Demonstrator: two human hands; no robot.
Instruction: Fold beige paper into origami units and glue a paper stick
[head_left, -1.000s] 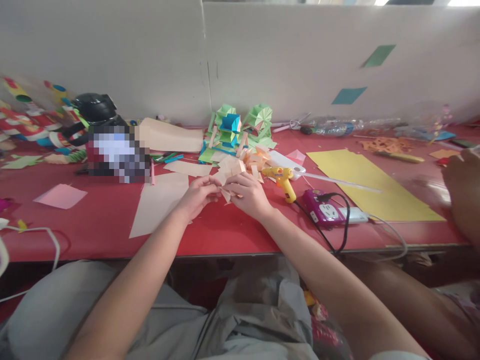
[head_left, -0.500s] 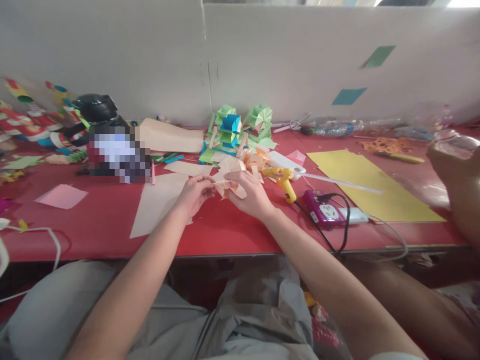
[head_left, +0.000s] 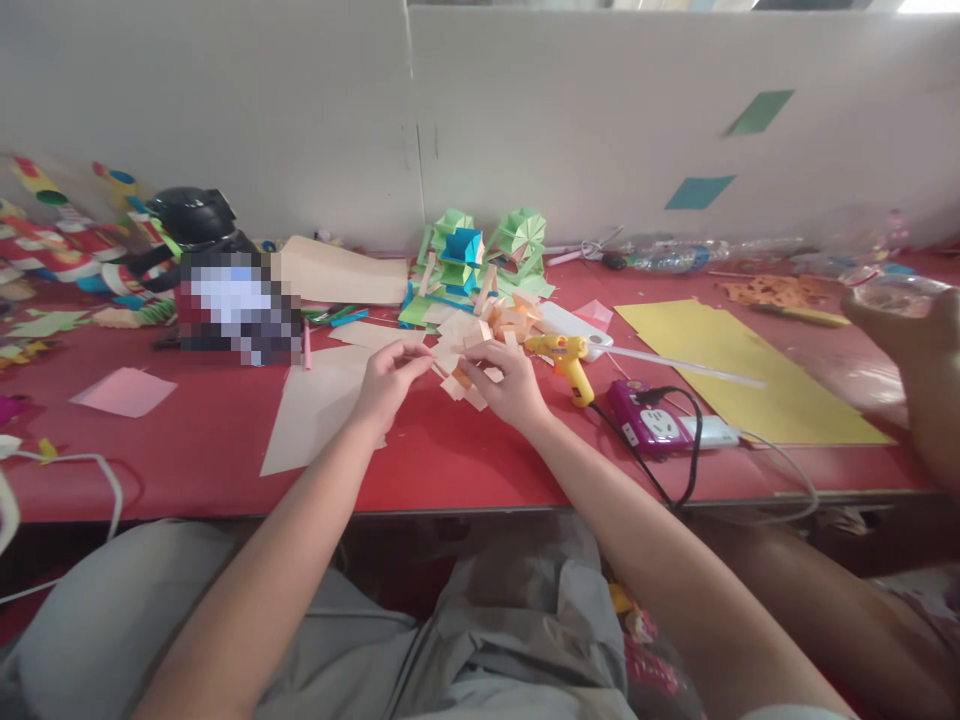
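Between my hands, low over the red table [head_left: 450, 460], is a small folded piece of peach paper [head_left: 454, 386] with several flaps. My left hand [head_left: 394, 375] pinches its left edge between thumb and fingertips. My right hand [head_left: 506, 380] closes its fingers around its right side and hides part of it. Just beyond lies a heap of folded peach paper [head_left: 514, 318]. A yellow glue gun [head_left: 566, 362] rests right of my right hand, and a pale paper sheet [head_left: 315, 400] lies beside my left.
Green and blue folded paper models [head_left: 461, 250] stand at the back. To the right are a purple power strip [head_left: 649, 418] with cables and a yellow sheet [head_left: 742, 370]. Another person's hand [head_left: 907, 330] holds a clear plastic bottle [head_left: 892, 293] at the far right.
The peach paper has been turned in my fingers and more of its flaps show. My hands have drawn slightly apart. The other person's hand has shifted a little to the left.
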